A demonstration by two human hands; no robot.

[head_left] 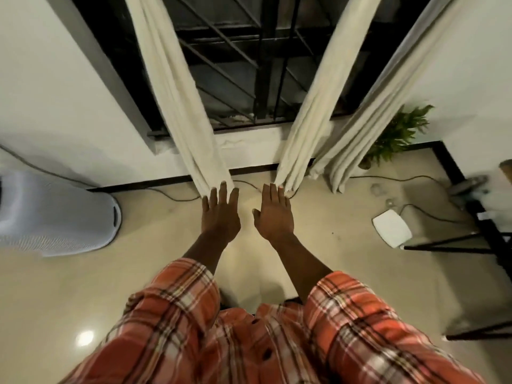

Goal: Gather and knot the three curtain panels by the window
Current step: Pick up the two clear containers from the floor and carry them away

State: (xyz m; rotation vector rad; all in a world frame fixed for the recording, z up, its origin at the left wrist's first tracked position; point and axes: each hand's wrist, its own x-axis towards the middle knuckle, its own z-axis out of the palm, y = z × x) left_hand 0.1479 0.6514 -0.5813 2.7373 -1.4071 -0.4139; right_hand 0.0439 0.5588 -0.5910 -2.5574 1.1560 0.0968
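Before the black barred window (235, 65) hang the cream fabric left curtain panel (177, 106), middle curtain panel (313, 112) and right curtain panel (374, 115), none knotted. Below the window, my left hand (220, 214) and right hand (274, 214) reach out. Each grip is flat and straight-fingered, pinching nothing, fingertips at the left and middle hems.

My worry is that a grab at the hems alone lets folds spill, and the right curtain panel gets missed.

Left of the window lies a white mesh basket (55, 217), contents unclear. Right of it, a small pot (365, 163) holds a green fern (399, 131).
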